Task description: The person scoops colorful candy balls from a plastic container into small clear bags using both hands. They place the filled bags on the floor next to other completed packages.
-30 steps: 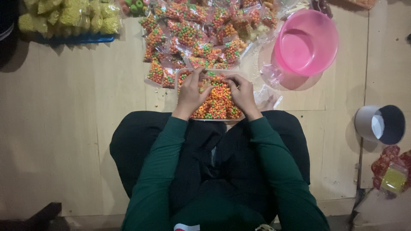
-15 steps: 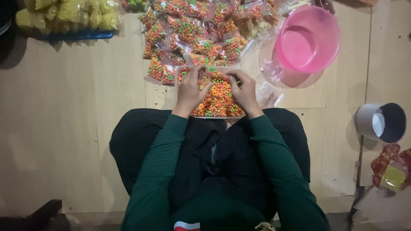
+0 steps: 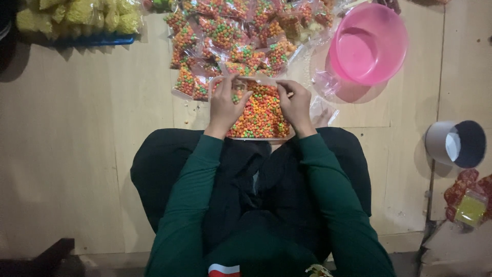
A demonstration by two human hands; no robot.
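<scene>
A clear plastic bag of small orange, green and red snack balls (image 3: 260,113) lies on the wooden floor in front of my knees. My left hand (image 3: 225,105) pinches the bag's upper left edge. My right hand (image 3: 294,105) pinches the upper right edge. Both hands hold the bag's top stretched between them. Just beyond the bag lies a pile of several similar filled snack bags (image 3: 233,33).
A pink plastic bowl (image 3: 370,43) sits to the upper right on loose clear bags (image 3: 325,110). Bags of yellow snacks (image 3: 77,15) rest on a blue tray at the upper left. At the right edge stand a grey cylinder (image 3: 455,143) and more packets (image 3: 469,202).
Both hands have stayed on the bag's top edge, with small finger movements along it. The view has shifted slightly.
</scene>
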